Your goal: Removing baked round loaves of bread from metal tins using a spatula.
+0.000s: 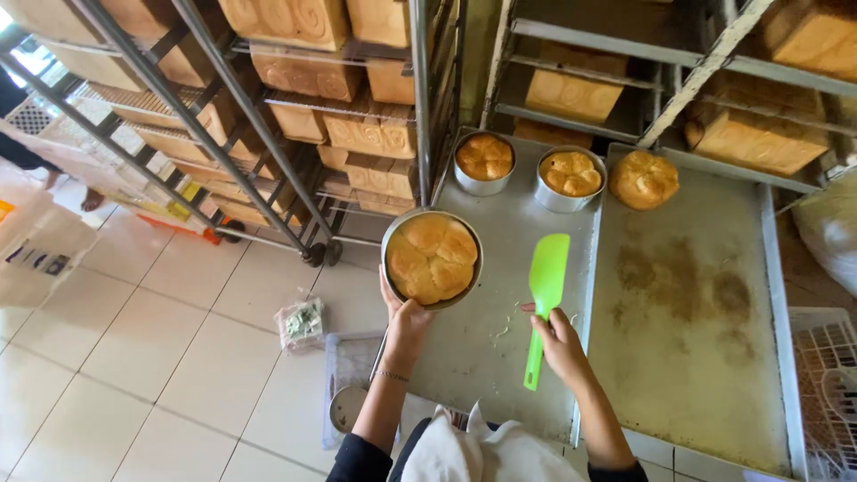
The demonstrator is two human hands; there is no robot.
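My left hand (406,319) grips the near rim of a round metal tin (389,237) filled with a golden pull-apart bun, held above the left edge of a metal baking tray (500,321). In my right hand (558,339) is a green plastic spatula (544,277), its blade pointing away over the tray. Farther back on the tray stand two more tins of bread (485,162) (570,178). A loose round bun (644,178) lies on the neighbouring tray (687,357).
Wheeled metal racks (295,116) stacked with square bread loaves stand at the left and back. A small plastic packet (302,323) lies on the tiled floor. A white wire basket (826,384) is at the right edge. A person's foot shows at far left.
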